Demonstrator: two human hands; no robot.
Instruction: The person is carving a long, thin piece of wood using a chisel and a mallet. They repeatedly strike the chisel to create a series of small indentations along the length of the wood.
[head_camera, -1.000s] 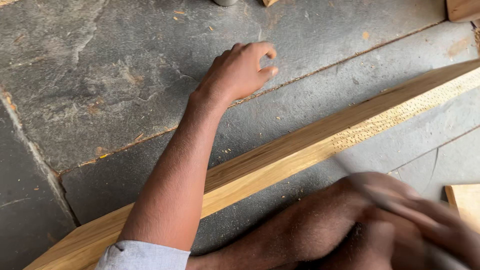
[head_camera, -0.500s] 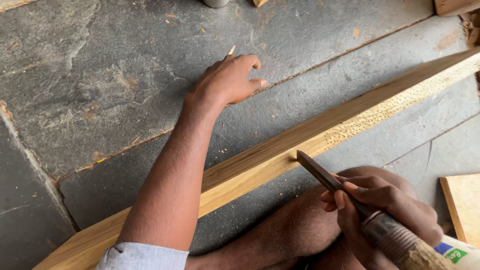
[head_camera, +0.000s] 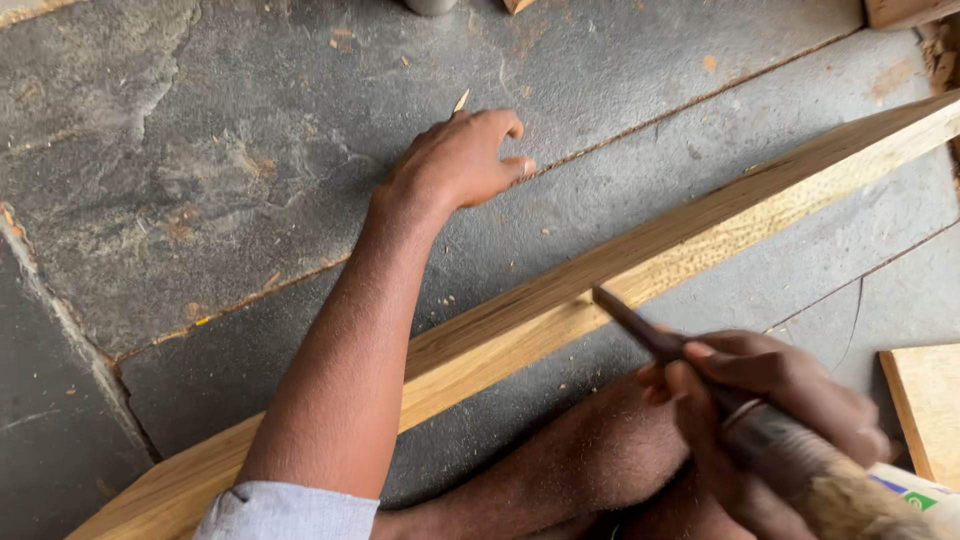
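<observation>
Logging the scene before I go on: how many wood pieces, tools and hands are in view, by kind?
Wood pieces: 3, the long plank, a board at the right edge, a block top right.
Chisels: 1, the chisel, in the right hand.
Hands: 2, counting the left hand on the stone floor.
Total: 6.

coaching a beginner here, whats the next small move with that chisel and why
Probably lower the chisel tip onto the wooden plank: the right hand holds it just above the edge, while the left hand rests on the stone floor, away from the blade.
</observation>
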